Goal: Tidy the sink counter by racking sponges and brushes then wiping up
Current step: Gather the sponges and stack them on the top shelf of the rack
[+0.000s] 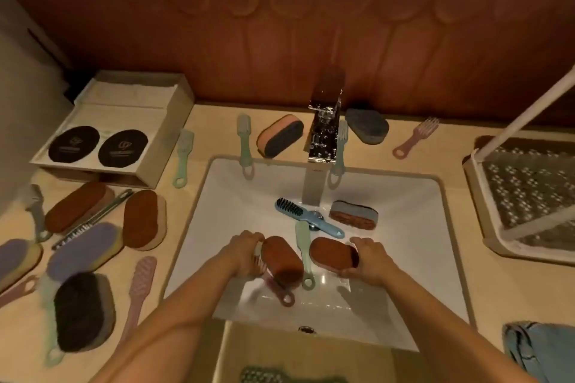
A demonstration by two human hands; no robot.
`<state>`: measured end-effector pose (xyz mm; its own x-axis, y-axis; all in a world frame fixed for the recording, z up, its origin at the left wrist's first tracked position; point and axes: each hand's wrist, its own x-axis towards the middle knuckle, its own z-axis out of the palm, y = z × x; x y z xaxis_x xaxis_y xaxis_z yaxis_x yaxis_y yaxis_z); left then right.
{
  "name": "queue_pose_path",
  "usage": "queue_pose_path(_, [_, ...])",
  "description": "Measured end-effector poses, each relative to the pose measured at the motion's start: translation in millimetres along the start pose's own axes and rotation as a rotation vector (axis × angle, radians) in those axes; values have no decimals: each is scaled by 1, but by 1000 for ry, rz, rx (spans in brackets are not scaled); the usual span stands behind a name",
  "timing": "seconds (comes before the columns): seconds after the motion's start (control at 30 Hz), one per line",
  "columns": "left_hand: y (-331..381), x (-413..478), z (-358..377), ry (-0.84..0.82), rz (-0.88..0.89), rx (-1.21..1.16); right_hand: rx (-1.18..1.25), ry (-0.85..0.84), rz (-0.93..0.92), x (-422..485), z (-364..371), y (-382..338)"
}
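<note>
**Both hands down in the sink, a sponge in each**

So the left hand [245, 253] has its fingers curled round the end of a rust-brown oval sponge [281, 261]. A pink plastic brush [282, 295] looks caught in the same grip, but it's blurry, can't tell for sure. The right hand [367, 261] pinches a second rust-brown oval sponge [333, 253] by its end. Both sponges are low inside the white rectangular sink basin [404, 227], with a pale green plastic brush [303, 246] lying between them. The beige drying rack with a mesh floor [529, 190] sits on the counter off to the right.
</note>
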<state>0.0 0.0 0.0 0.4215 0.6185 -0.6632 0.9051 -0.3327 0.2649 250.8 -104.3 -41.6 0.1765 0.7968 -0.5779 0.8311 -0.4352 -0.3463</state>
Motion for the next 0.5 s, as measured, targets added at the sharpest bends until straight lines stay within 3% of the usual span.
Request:
queue_pose_path(0.3, [-3,39,17,78,230,287,-211,162,-102,16,31,-14])
queue_pose_path(0.5, [-5,56,25,-10,268,478,-189,164,-78,18,43,-16])
